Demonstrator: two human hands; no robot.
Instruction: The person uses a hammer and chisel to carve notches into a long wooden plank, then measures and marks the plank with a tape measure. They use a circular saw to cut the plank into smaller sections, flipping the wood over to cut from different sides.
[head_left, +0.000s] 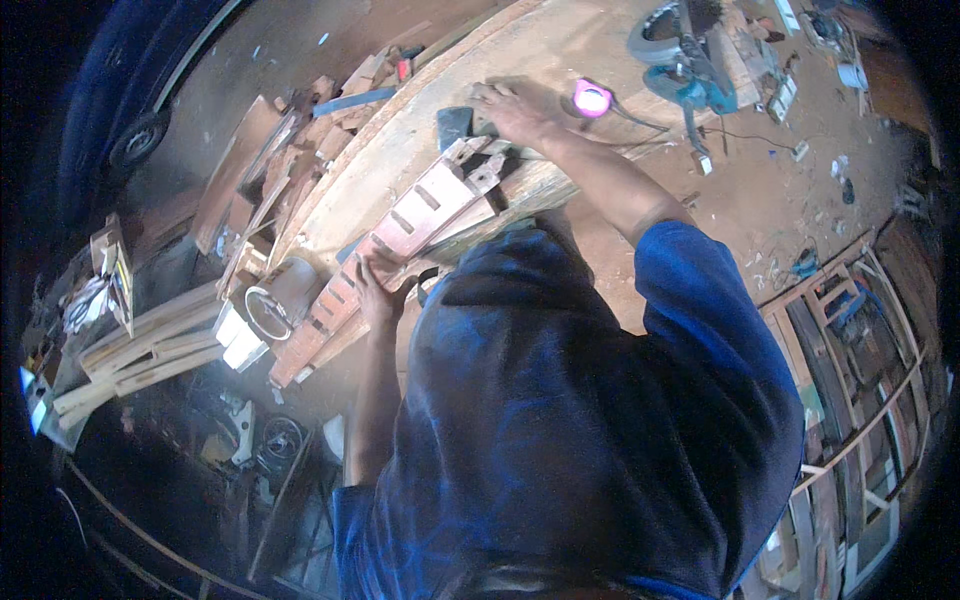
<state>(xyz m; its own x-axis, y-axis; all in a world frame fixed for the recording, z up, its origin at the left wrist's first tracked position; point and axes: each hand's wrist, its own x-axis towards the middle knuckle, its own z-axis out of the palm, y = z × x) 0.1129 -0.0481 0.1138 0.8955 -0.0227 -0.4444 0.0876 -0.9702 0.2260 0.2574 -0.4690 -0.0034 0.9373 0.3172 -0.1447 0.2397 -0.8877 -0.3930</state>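
A long reddish-brown wooden piece point(420, 203) with a row of cut slots lies slantwise across the workbench point(400, 140). My left hand point(376, 298) grips its edge near the middle, thumb apart on the near side. Beyond its far end, my right hand point(512, 115) rests on the bench top with the fingers stretched out. Close to that hand sits a dark, flat-sided block point(454, 127); whether the thumb touches it I cannot tell. To the right lies a round pink-rimmed thing point(591, 98), its centre glaring white.
A white bucket point(283, 298) stands beside the slotted piece's near end. Wood offcuts point(340, 120) are heaped past the bench's left edge, with long boards point(140, 350) lower down. A teal power tool point(695, 90) with a cord stands right. Wooden frames point(850, 370) occupy the right side.
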